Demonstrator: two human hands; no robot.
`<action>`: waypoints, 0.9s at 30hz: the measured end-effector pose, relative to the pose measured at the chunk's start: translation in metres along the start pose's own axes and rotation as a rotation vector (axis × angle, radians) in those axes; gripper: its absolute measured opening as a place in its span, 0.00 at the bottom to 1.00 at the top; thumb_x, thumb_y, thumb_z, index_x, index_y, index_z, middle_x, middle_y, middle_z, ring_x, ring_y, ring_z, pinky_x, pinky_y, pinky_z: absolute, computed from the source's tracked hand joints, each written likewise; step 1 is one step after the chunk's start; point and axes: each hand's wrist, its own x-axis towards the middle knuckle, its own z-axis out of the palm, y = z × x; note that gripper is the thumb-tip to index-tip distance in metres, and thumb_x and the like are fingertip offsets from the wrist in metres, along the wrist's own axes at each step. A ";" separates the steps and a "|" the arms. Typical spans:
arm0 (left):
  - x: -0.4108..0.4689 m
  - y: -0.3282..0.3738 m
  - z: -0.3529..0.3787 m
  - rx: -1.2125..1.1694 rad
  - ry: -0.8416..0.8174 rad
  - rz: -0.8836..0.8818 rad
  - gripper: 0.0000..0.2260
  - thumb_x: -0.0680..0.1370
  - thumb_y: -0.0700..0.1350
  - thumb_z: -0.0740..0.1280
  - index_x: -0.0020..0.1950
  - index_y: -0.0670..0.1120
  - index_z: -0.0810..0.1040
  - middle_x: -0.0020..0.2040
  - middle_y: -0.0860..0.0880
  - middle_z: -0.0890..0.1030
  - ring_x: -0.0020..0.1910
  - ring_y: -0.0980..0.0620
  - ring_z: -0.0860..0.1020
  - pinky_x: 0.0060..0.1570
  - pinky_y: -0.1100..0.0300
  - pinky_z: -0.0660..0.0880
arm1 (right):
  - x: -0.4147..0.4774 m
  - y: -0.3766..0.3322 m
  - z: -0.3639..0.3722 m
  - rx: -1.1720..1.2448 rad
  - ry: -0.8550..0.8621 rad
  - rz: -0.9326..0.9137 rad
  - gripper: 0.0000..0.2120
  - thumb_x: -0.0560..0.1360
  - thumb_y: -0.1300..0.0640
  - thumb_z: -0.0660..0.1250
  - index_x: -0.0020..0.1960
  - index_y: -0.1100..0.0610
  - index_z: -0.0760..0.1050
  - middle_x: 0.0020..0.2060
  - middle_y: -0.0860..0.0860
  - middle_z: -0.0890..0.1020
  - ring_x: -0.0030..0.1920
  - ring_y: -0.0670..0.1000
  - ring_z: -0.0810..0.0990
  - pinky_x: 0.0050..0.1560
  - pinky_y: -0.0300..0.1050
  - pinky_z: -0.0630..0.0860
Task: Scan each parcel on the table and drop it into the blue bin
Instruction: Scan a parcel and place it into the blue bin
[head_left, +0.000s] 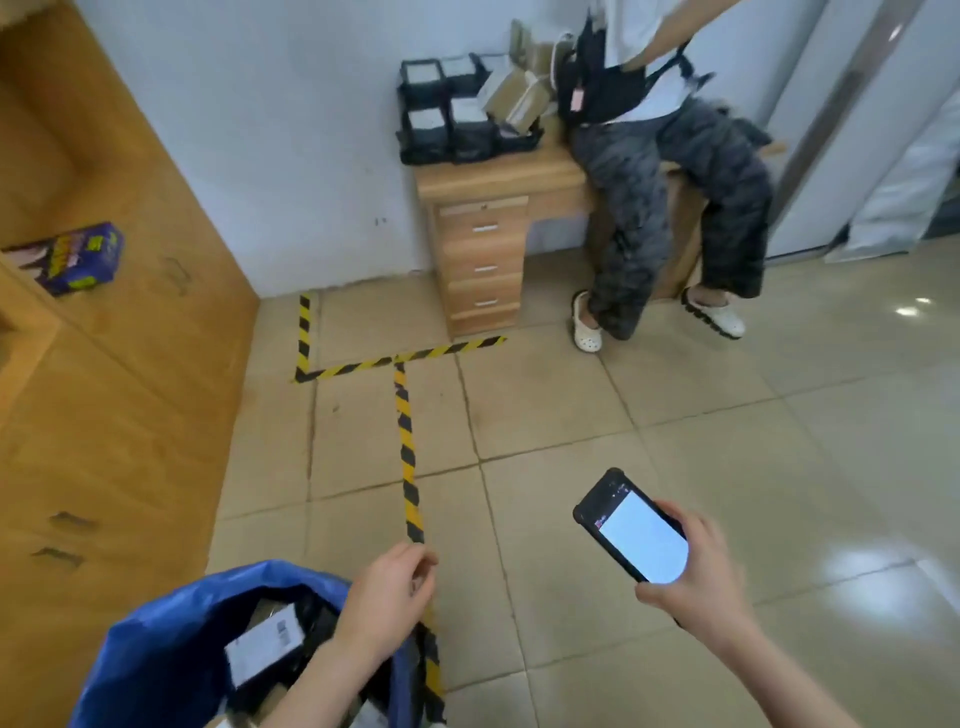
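Bin: blue bin (150, 649), lower left of frame, mouth open.
In bin: dark parcel (265, 644) with a white barcode label lies inside, label up. More sits under it, too blurred to make out.
Left hand: left hand (384, 597) is above the bin's right rim, fingers loosely curled, holding nothing.
Right hand: right hand (696, 577), lower right, fingers wrapped round the scanner (636, 530), lit screen facing up.
To do: black parcels (447, 114) and brown boxes (519, 96) stacked on the bench (498, 176), upper centre, well apart from the bin.
Obstruction: seated person (675, 156) on the bench edge, just beside the stack.
Risk 1: the brown boxes sit tilted on the stack, so pulling one out could tip the others off the bench.
Risk 2: reaching past the seated person could mean a bump and a dropped scanner or parcel.
Risk 3: a one-handed grab might get ahead of the scan, so a parcel goes in unscanned.
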 end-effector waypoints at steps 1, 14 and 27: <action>0.010 0.023 0.003 -0.006 -0.001 0.036 0.05 0.78 0.46 0.66 0.53 0.51 0.79 0.47 0.56 0.78 0.48 0.57 0.77 0.50 0.61 0.74 | -0.004 0.012 -0.019 0.022 0.032 0.034 0.40 0.52 0.58 0.75 0.63 0.41 0.68 0.54 0.41 0.70 0.51 0.43 0.71 0.53 0.56 0.75; 0.099 0.392 0.125 -0.044 -0.271 0.523 0.10 0.76 0.41 0.67 0.55 0.51 0.80 0.49 0.48 0.81 0.48 0.54 0.79 0.53 0.65 0.72 | -0.067 0.188 -0.272 0.011 0.321 0.391 0.42 0.53 0.48 0.66 0.64 0.33 0.56 0.52 0.38 0.66 0.54 0.38 0.68 0.60 0.46 0.70; 0.038 0.726 0.359 -0.001 -0.727 1.216 0.29 0.68 0.38 0.74 0.54 0.68 0.66 0.32 0.65 0.75 0.34 0.59 0.78 0.42 0.68 0.73 | -0.239 0.376 -0.375 0.221 0.975 1.012 0.31 0.72 0.37 0.65 0.69 0.38 0.52 0.71 0.38 0.58 0.69 0.41 0.60 0.73 0.42 0.58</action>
